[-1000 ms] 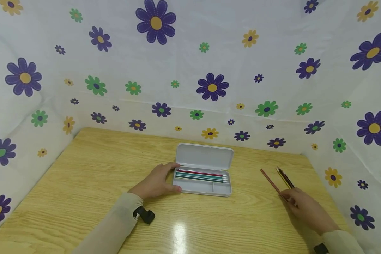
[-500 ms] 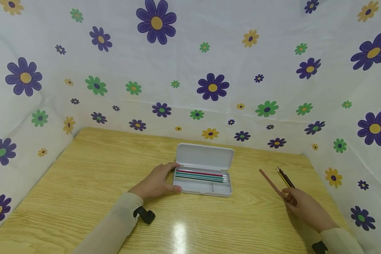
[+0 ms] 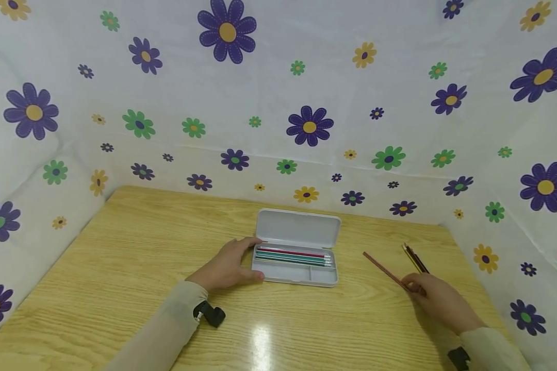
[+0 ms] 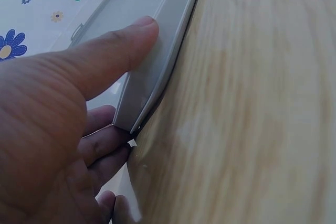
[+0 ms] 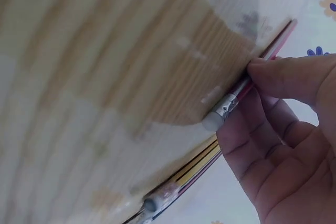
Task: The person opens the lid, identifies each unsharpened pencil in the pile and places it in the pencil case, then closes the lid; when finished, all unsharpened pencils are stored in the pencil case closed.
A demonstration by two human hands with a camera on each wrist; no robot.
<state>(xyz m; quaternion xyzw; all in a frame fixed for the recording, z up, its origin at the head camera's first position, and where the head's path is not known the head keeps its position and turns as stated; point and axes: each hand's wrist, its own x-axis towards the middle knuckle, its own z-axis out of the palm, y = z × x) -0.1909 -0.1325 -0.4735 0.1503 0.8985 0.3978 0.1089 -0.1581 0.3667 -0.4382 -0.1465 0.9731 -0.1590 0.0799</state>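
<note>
A grey-white pencil case (image 3: 285, 271) lies with its lid (image 3: 298, 229) raised at the back. Several red and green pencils (image 3: 293, 257) rest in its rear compartment, eraser ends to the right. My left hand (image 3: 226, 267) grips the case's left end; in the left wrist view the thumb presses on the side wall (image 4: 157, 59) and the fingers lie around the end. Well to the right of the case, my right hand (image 3: 445, 301) pinches a reddish pencil (image 3: 381, 267) between thumb and fingers near its eraser end (image 5: 214, 121). The pencil points up-left, low over the table.
Beside the right hand, a few yellow and dark pencils (image 3: 415, 258) lie together on the wooden table (image 3: 176, 221); the hand partly hides them. Flower-patterned cloth (image 3: 260, 103) stands behind and at both sides of the table.
The reddish pencil in my right hand has swung its far end left, toward the case. That hand has shifted slightly left. My left hand stays on the case.
</note>
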